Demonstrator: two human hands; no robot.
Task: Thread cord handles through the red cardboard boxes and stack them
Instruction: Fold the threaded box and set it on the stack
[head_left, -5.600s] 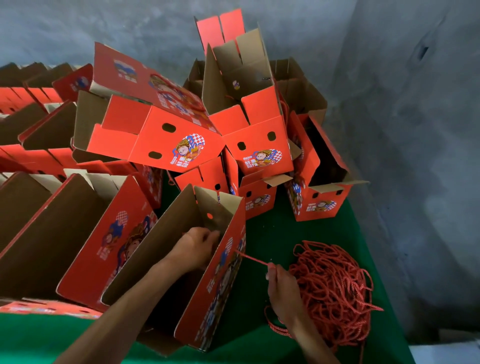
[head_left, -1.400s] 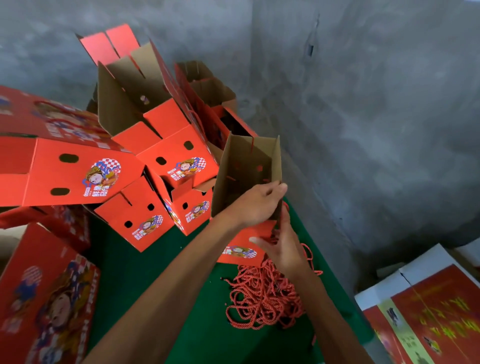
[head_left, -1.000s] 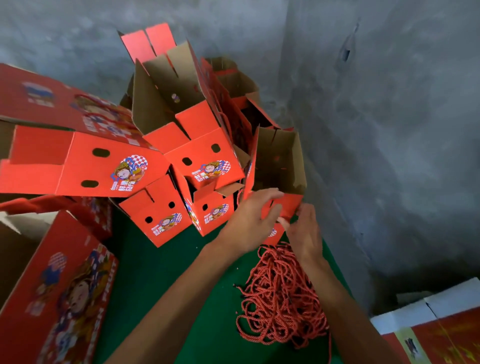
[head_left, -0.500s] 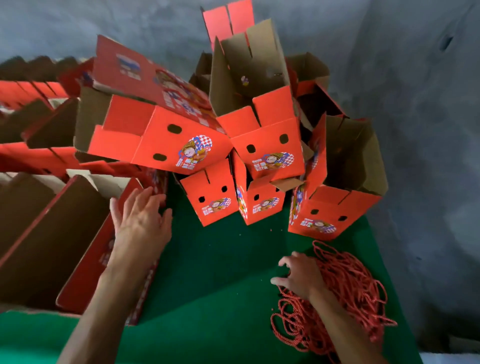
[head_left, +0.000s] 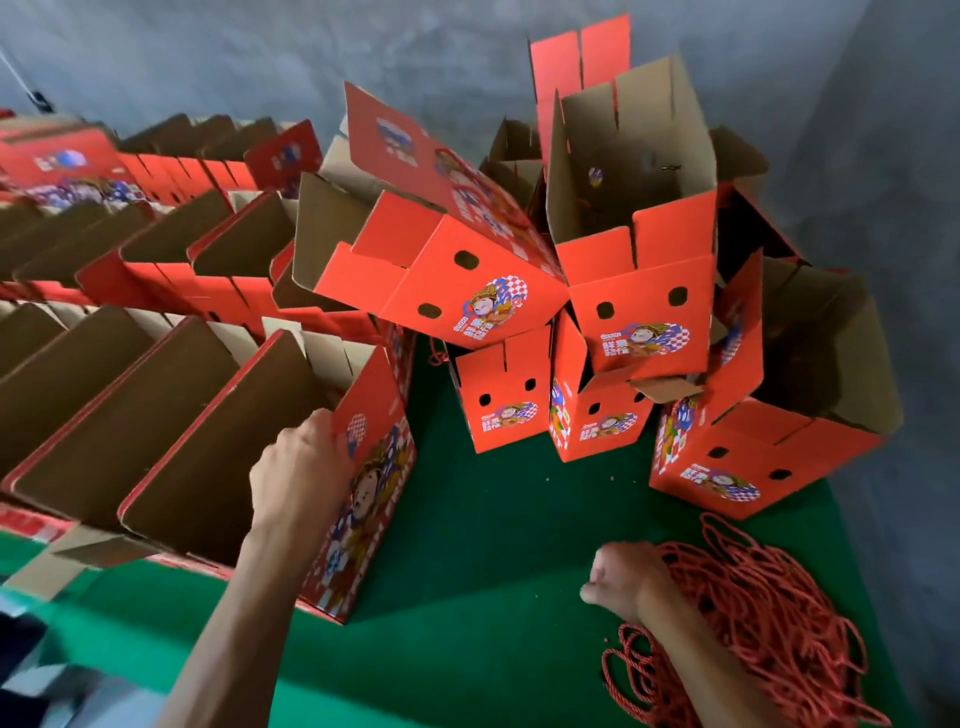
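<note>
Red boxes everywhere, too many to count! Left hand (head_left: 301, 470) grips the nearest flattened box (head_left: 371, 467) on the green tabletop (head_left: 483, 571); right hand (head_left: 626, 579) is fisted at one cord pile (head_left: 763, 623), grasp unclear.

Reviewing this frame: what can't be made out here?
- Head view: right hand fingers curl away, so any cord pinched is hidden.
- Left hand fingertips hidden behind the near box wall.
- Cord pile cut off by the bottom edge.
- Far boxes blurred.
</note>
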